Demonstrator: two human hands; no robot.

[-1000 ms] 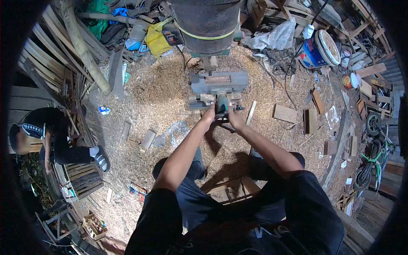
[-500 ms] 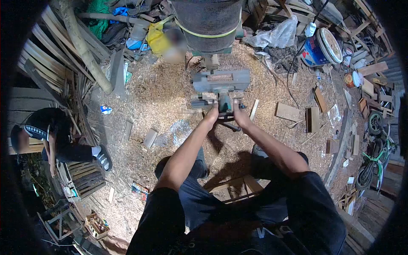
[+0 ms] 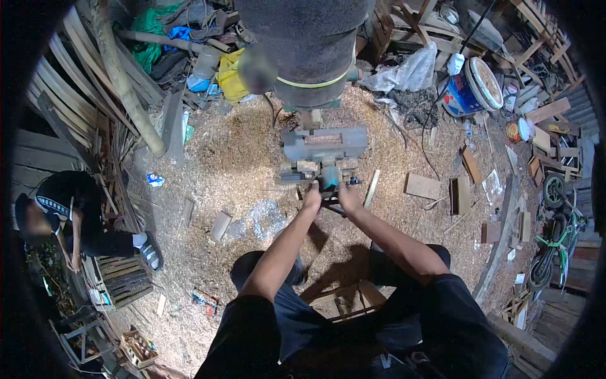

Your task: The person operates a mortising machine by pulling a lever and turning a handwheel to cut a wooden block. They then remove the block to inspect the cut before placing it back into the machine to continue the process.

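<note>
Low in front of me stands a grey metal machine bed (image 3: 350,150) with a rectangular slot in its top, dusted with shavings. From its near side a rounded teal-green metal part (image 3: 329,177) sticks out towards me. My left hand (image 3: 311,199) is closed at the left of this part, thumb forward. My right hand (image 3: 349,201) is closed in the same way at its right. Their fingers curl down out of sight, so what they grip is hidden. Small wooden blocks (image 3: 308,166) sit on the machine just beyond my thumbs. A dark bar (image 3: 334,207) shows below, between my hands.
A large dark cylinder (image 3: 303,50) rises behind the machine. Shavings cover the ground, with wood offcuts (image 3: 422,186) to the right. Another person (image 3: 69,208) sits at the left. A paint bucket (image 3: 459,95), a cable (image 3: 421,139) and a small green bike (image 3: 555,237) are at the right.
The whole view has shifted, so the machine appears lower. My hands have drawn slightly towards me relative to the wooden blocks. Both stay closed beside the teal-green part.
</note>
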